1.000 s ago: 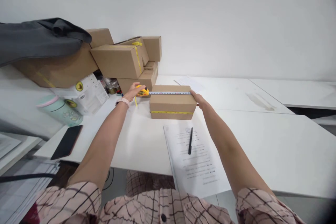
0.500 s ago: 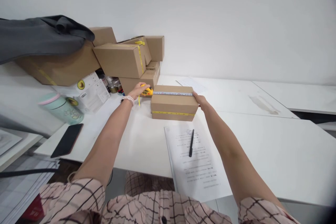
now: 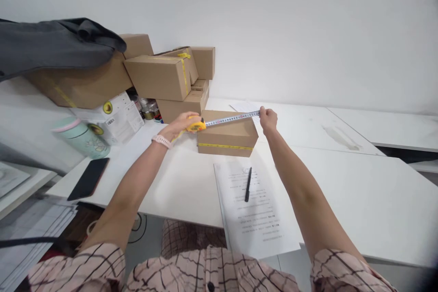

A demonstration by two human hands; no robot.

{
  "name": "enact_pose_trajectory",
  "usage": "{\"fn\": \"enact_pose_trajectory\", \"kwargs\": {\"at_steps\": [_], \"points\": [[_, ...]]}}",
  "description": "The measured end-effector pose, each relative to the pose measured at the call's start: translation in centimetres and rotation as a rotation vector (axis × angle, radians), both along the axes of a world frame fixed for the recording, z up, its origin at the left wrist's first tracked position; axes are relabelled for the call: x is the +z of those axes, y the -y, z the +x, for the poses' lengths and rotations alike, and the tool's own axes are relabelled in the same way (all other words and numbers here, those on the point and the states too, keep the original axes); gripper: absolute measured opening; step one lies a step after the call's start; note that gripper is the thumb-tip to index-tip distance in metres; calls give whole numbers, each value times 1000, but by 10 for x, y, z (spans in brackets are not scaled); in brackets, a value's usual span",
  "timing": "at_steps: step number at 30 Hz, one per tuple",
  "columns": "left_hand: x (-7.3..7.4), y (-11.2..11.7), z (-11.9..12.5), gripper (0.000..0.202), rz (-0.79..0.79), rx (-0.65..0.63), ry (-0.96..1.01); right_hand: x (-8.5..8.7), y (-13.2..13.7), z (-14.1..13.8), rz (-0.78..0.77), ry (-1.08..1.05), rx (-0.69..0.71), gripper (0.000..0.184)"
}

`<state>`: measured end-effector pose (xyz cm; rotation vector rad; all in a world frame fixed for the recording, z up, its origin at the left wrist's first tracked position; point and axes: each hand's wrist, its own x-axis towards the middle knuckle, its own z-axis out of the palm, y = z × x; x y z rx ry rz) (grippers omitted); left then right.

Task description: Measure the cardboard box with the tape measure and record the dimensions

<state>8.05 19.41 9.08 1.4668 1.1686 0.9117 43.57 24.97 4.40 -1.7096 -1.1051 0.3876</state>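
Observation:
My left hand (image 3: 182, 124) grips the yellow case of a tape measure (image 3: 196, 124) beside the left end of a brown cardboard box (image 3: 226, 140). The blade stretches to the right over the box top, tilted upward and apart from it at the right. My right hand (image 3: 268, 120) pinches the blade's far end, just off the box's back right corner. A yellow printed tape strip runs along the box's front side. In front of the box lie printed sheets (image 3: 239, 219) with a black pen (image 3: 248, 185) on them.
Stacked cardboard boxes (image 3: 157, 77) stand at the back left, with a dark grey bag (image 3: 58, 48) over some of them. A mint-green tumbler (image 3: 80, 138), a white carton (image 3: 119, 116) and a black phone (image 3: 89, 179) are at the left. Another sheet (image 3: 236, 107) lies behind the box.
The blade has lifted off the box top and now slants up to the right. My right hand has risen away from the box edge; my left hand has shifted slightly right with the case.

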Motion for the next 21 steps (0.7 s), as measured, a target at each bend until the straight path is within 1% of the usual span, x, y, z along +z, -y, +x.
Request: {"fn": "enact_pose_trajectory", "kwargs": {"at_steps": [2,3,4,6,8,10,13,15,17,19,21], "points": [[-12,44,13,44,-121,-260,87,7,-2,-7,86,-4,111,38],[-22,66,22,44,-188,-358,141,8,-3,-13,105,0,182,37],[-32,87,33,44,-257,-405,219,9,-5,-20,110,5,249,37],[-53,119,59,44,-364,-400,431,9,-8,-37,58,18,349,37],[-66,135,83,42,-395,-315,590,7,-13,-51,-34,37,384,37],[-68,136,102,40,-386,-234,652,6,-19,-61,-89,67,376,36],[-56,119,119,34,-385,-173,644,4,-25,-65,-85,105,363,40],[-46,103,126,29,-425,-128,639,3,-27,-64,-87,125,371,43],[-40,88,131,26,-488,-71,658,1,-27,-63,-73,153,379,43],[-38,78,136,26,-547,-31,682,-1,-27,-62,-54,205,384,42],[-39,73,139,26,-586,-17,693,-3,-28,-63,-75,283,401,44]]}}
